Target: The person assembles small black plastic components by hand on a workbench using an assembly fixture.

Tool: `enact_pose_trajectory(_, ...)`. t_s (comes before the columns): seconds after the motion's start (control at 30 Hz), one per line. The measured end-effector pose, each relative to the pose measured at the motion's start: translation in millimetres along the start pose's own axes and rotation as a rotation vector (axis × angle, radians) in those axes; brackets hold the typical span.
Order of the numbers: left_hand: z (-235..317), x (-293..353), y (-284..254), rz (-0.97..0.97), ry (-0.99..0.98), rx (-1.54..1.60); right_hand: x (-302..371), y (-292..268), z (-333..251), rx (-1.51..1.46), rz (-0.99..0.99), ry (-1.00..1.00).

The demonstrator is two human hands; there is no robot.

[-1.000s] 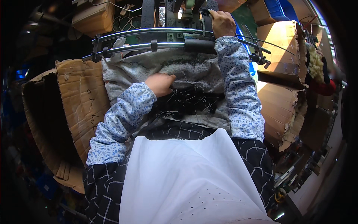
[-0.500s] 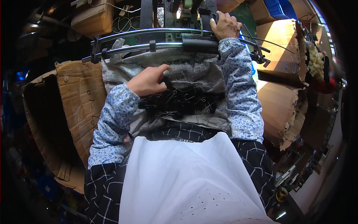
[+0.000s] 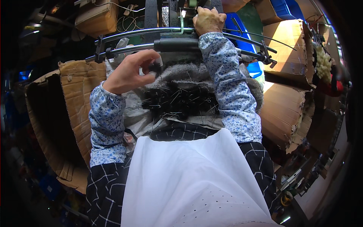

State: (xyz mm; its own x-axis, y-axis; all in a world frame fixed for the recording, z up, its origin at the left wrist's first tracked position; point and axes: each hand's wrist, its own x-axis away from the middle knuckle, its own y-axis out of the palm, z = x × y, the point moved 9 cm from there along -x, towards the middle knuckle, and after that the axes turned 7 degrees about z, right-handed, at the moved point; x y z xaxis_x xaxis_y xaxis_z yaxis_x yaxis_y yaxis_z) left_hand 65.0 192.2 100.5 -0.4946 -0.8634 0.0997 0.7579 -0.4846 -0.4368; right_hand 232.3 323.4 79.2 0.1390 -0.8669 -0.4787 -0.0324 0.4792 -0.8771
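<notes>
My left hand is raised over the left side of a grey cloth, thumb and forefinger curled around a small dark bristly piece. A pale covering shows on the forefinger tip. Below and to the right lies a pile of thin wire pieces with looped ends and black bristles. My right hand is closed over the sliding carriage of a machine, beside a metal bracket; its fingers hide the part they grip. A black sleeve sits on the front rail just below that hand.
Open cardboard boxes stand to the left and right. Blue plastic bins show behind the right end of the rails. A brown carton and a loose white cable lie at the far left.
My right hand has moved left, and the black sleeve has slid left along the rail. My left hand has shifted left and away from me, off the pile, with a dark piece at its fingertips.
</notes>
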Motion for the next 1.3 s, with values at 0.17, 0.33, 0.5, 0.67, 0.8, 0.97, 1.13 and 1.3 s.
enact_pose_trajectory(0.17,2.0,-0.1,-4.8,0.027,0.090,0.091,2.9,3.5,27.6,0.016,-0.079,0.024)
enact_pose_trajectory(0.33,-1.0,-8.5,2.8,0.018,0.115,0.091,0.8,16.2,87.8,0.060,-0.092,0.038)
enact_pose_trajectory(0.5,0.6,-10.6,10.0,0.034,0.100,-0.031,-23.2,0.2,90.9,-0.149,-0.273,0.090)
enact_pose_trajectory(0.67,-0.6,-17.8,20.6,0.016,0.130,-0.055,-29.2,-27.9,132.9,-0.093,-0.127,0.095)
enact_pose_trajectory(0.8,8.8,-30.0,32.6,0.129,0.250,0.059,-11.3,-73.6,129.3,-0.136,0.132,-0.034)
enact_pose_trajectory(0.97,12.0,-36.8,33.1,0.338,0.259,0.150,72.5,-66.1,-29.9,-1.016,-0.731,-0.176)
enact_pose_trajectory(1.13,9.8,-23.5,18.4,0.519,0.195,0.188,55.4,-56.6,-14.5,-0.989,-0.446,-0.073)
enact_pose_trajectory(1.3,-18.9,-17.2,100.7,-0.124,0.198,-0.401,9.4,-18.1,54.7,-0.070,0.109,-0.082)
